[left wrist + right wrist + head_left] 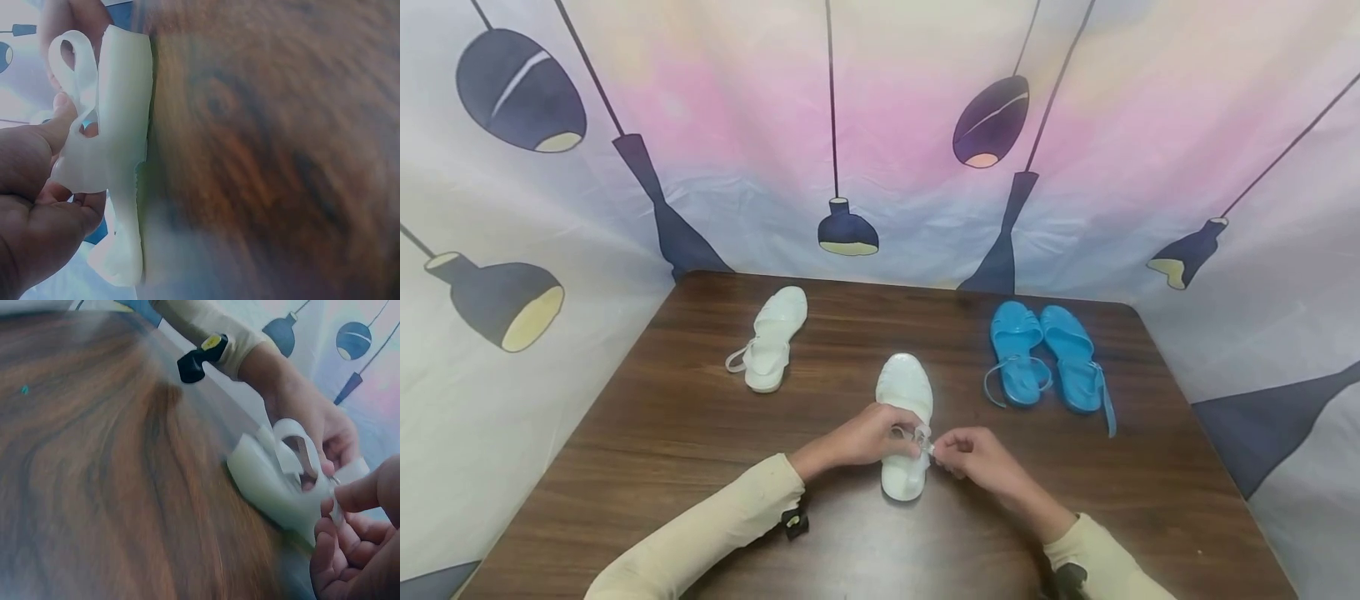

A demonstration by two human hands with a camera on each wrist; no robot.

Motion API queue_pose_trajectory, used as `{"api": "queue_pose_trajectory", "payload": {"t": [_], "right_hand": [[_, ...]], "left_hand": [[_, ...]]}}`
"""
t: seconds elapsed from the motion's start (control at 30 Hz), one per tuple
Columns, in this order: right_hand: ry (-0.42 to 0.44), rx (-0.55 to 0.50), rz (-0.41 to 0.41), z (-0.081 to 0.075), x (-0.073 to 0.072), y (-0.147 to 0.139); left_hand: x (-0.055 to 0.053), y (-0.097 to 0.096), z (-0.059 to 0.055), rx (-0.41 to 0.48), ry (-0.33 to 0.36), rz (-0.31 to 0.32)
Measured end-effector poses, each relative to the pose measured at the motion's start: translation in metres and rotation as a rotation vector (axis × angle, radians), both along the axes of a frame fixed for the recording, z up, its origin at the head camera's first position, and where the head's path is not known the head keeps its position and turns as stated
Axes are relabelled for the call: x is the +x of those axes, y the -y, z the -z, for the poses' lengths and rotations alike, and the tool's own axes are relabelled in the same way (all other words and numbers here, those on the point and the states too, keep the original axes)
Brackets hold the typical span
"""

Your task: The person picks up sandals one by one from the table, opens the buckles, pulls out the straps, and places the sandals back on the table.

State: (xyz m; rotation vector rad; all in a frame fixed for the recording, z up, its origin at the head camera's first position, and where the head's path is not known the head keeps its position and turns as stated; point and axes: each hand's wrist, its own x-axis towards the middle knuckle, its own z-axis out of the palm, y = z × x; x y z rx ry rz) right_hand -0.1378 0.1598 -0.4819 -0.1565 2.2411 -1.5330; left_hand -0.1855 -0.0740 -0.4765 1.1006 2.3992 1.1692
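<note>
A white sandal lies on the table before me, its toe pointing away. My left hand holds its ankle strap from the left side, thumb and fingers on either side of the strap in the left wrist view. From the right, my right hand pinches the strap's end between thumb and fingers. A loop of strap stands up over the heel. Near the pinched end a small buckle shows, partly hidden by the fingers.
Another white sandal lies at the back left of the brown wooden table. Two blue sandals, one on the left and one on the right, lie at the back right. Printed cloth hangs around the table.
</note>
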Motion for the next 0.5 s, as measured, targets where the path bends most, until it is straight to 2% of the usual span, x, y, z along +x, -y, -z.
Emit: {"api": "queue_pose_trajectory", "payload": {"t": [0.2, 0.4, 0.5], "right_hand": [[-0.025, -0.014, 0.015, -0.0007, -0.0019, 0.0057], [-0.108, 0.066, 0.042, 0.0000, -0.0051, 0.0108], [-0.109, 0.072, 0.034, 0.0013, -0.0049, 0.0111]], "left_hand": [[-0.0010, 0.0011, 0.0011, -0.005, 0.017, -0.010], [-0.0008, 0.0021, 0.0017, -0.018, 0.002, -0.015], [0.0001, 0.0033, 0.0017, -0.025, -0.003, -0.014]]}}
